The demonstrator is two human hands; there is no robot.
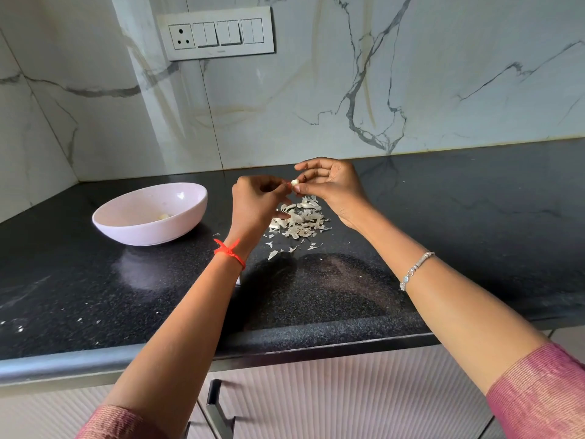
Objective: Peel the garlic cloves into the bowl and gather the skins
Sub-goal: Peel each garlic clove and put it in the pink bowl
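A small pale garlic clove (294, 182) is held in the air between both hands, above a pile of papery garlic skins (300, 221) on the black countertop (443, 217). My right hand (332, 188) pinches the clove with thumb and fingers. My left hand (258, 201) has its fingertips curled against the clove's left side. A pale pink bowl (126, 229) sits to the left of my hands, with a peeled clove (163, 216) inside.
Stray skin flakes (273, 253) lie in front of the pile. A marble-patterned wall with a switch panel (217, 33) stands behind the counter. The counter's front edge (285, 346) runs below my forearms, with a cabinet handle (215, 403) underneath.
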